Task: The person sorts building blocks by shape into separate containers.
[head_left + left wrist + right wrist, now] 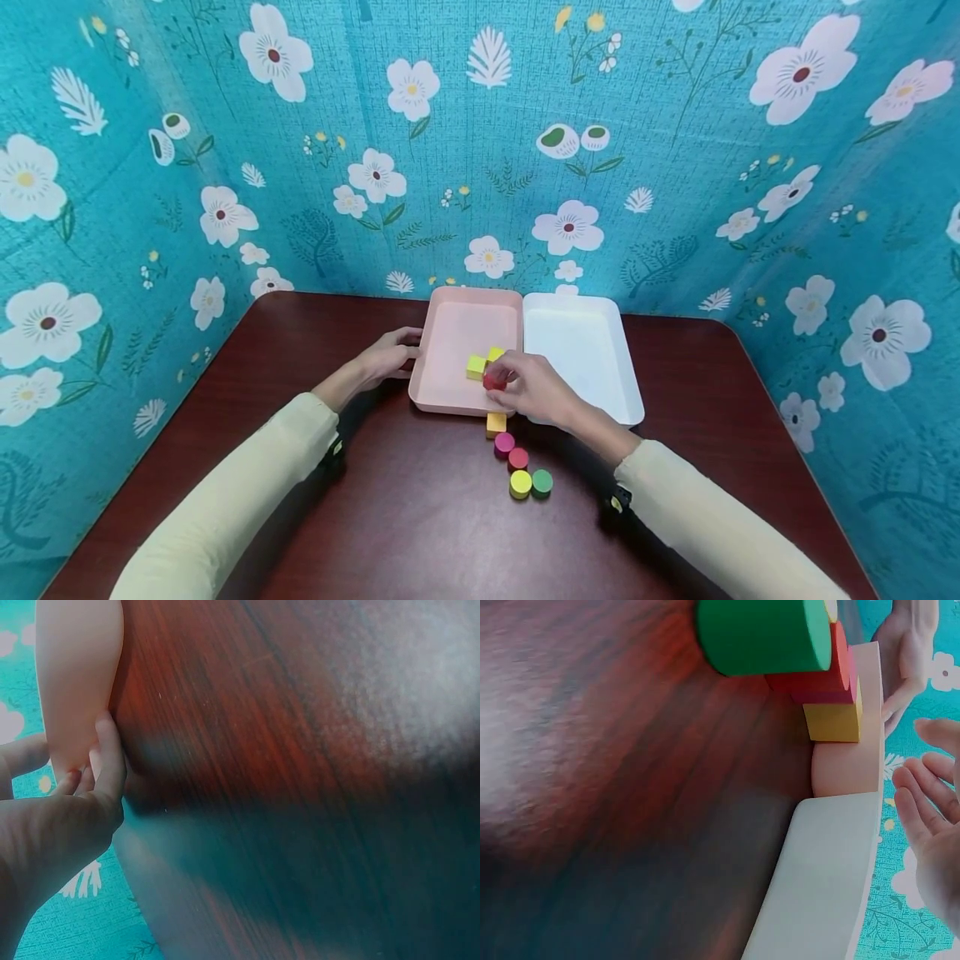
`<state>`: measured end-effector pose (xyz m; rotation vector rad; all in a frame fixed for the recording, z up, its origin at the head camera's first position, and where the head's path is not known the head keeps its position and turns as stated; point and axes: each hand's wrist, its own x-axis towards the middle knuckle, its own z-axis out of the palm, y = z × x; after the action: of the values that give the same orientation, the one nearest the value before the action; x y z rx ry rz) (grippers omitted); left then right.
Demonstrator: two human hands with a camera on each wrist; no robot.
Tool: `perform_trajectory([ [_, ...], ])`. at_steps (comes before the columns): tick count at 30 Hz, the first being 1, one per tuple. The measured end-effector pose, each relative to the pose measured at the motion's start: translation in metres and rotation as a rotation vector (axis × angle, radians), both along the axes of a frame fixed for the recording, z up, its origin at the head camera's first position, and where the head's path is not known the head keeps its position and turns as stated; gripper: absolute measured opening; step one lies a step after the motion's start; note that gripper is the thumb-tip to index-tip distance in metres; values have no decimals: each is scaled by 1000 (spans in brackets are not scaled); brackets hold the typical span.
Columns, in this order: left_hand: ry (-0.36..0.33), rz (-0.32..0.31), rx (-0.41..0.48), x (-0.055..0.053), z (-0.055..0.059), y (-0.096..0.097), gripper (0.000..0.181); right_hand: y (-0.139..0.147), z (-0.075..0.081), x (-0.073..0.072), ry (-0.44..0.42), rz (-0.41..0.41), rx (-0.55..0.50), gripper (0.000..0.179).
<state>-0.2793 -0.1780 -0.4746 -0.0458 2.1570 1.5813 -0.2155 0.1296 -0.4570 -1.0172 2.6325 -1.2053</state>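
Observation:
Over the near right part of the pink tray (468,321), my right hand (538,390) pinches a red block (492,382) between thumb and fingers. The block's full shape is hidden, and the right wrist view does not show it. Two yellow cubes, one at the left (476,367) and one farther back (495,354), sit in the tray beside those fingertips. My left hand (382,358) touches the tray's left outer wall with loosely bent fingers; the left wrist view shows its fingertips against that wall (79,675).
A white tray (573,342) stands right against the pink one. In front lie an orange-yellow cube (497,426), a magenta cylinder (504,445), a red cylinder (518,459), a yellow cylinder (521,484) and a green cylinder (542,483). Flowered cloth (487,167) hangs behind the dark table (405,517).

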Motion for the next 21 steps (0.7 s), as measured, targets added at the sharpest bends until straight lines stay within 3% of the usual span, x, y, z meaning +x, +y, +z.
perform_trajectory([
  [7,-6,9,10,0,-1,0,54,9,0,14,21,31,-12,30],
  [21,-18,3,-8,-1,-1,1,56,24,-11,36,8,-15,14,27],
])
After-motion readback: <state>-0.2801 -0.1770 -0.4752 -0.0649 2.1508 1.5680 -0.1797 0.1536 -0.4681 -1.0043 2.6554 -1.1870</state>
